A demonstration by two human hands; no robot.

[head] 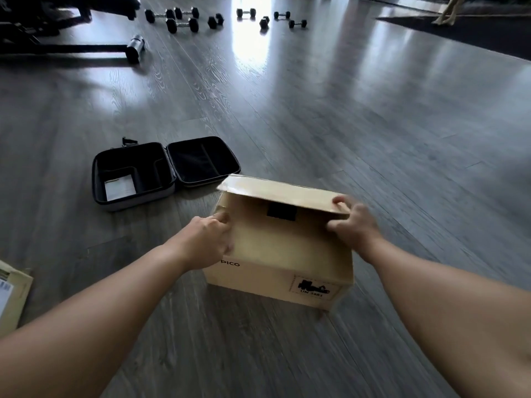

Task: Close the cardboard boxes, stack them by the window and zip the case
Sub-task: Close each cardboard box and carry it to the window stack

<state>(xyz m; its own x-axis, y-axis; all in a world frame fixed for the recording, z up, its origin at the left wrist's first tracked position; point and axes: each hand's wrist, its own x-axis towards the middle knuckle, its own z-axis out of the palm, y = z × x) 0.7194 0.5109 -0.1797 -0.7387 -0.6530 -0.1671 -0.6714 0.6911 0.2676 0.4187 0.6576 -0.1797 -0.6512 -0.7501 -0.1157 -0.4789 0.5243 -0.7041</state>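
Note:
A tan cardboard box (284, 254) printed "PICO" sits on the grey wood floor in front of me. Its near flap lies down and its far flap (275, 192) is still raised a little, leaving a dark gap. My left hand (209, 239) grips the left edge of the near flap. My right hand (352, 222) pinches the right end of the far flap. A black hard case (161, 170) lies unzipped and spread flat on the floor, behind and left of the box, with a white paper in its left half.
Another cardboard box (13, 294) shows partly at the left edge. Several black dumbbells (184, 21) lie scattered on the far floor, beside a black bench frame (66, 38). A dark rug (474, 27) covers the far right corner.

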